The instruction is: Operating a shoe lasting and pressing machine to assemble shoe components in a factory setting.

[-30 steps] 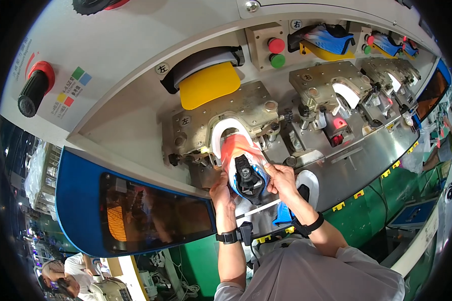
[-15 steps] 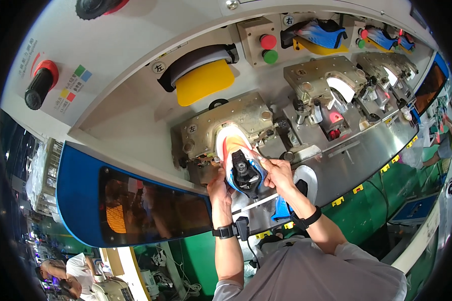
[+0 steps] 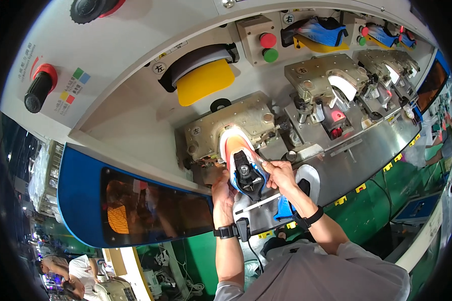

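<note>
Still, both hands (image 3: 251, 183) grip the shoe upper (image 3: 241, 160), pushed deeper.

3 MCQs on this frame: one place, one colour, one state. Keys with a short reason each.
1. Where is the shoe?
A. on the floor
B. at the metal mould
C. on the blue panel

2. Colour of the pad above that mould?
A. yellow
B. purple
C. white

3. How is the shoe held?
A. left hand only
B. untouched
C. both hands

Key: B, its toe sits in the mould's opening; A, the pad is plainly yellow; C, left hand and right hand both grip it.
</note>
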